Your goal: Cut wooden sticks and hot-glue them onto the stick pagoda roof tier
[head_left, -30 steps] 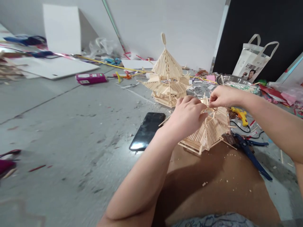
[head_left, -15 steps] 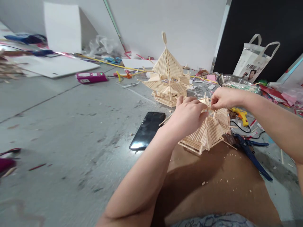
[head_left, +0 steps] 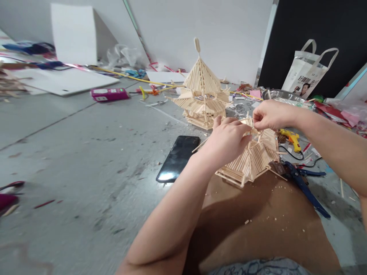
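Note:
A half-height pavilion model [head_left: 239,162] made of thin wooden sticks stands on a brown sheet [head_left: 258,214]. My left hand [head_left: 229,139] reaches over its left side, fingers bent and closed around the upper part. Just above the model's top, my right hand [head_left: 268,114] is closed in a pinch; whatever is between its fingertips is too small or hidden to make out. Behind stands a taller stick pavilion [head_left: 202,76] with a pointed roof and a finial.
A black phone [head_left: 179,158] lies left of the model. To the right are a yellow glue gun [head_left: 291,138] and a blue-handled cutter [head_left: 305,187]. Farther back sit a metal bowl [head_left: 276,93], a white bag [head_left: 305,72] and a magenta device [head_left: 109,94]. Scraps litter the floor.
My right hand has lifted slightly above the model's top, its fingers still pinched. My left hand stays in place on the model.

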{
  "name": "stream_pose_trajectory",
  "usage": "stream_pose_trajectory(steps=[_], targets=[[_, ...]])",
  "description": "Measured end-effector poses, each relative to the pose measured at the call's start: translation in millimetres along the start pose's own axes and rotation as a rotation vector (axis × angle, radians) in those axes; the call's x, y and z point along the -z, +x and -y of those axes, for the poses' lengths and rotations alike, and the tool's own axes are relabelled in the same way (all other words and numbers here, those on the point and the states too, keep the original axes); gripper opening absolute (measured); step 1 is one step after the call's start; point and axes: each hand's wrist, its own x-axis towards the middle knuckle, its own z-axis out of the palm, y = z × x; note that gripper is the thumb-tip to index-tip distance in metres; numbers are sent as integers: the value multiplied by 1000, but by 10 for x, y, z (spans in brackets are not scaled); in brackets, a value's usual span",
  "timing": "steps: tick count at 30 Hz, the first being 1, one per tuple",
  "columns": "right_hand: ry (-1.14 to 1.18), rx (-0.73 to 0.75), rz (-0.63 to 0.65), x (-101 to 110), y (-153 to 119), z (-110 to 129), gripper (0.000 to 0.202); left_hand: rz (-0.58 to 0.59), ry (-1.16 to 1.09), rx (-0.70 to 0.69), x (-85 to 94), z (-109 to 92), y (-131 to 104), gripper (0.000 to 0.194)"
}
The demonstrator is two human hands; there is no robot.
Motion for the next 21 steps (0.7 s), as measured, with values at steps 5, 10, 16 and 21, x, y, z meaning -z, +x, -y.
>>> stream_pose_trajectory(steps=[5, 10, 16, 21], targets=[[15, 24, 7, -54, 45, -36, 9, -15, 8, -20, -25, 21, -1, 22], [79, -37, -21, -80, 31, -47, 24, -11, 0, -24, -16, 22, -7, 20], [134, -44, -3, -81, 4, -50, 34, 5, -13, -19, 6, 2, -8, 22], [153, -40, 12, -81, 9, -44, 36, -5, 1, -33, -11, 19, -10, 23]])
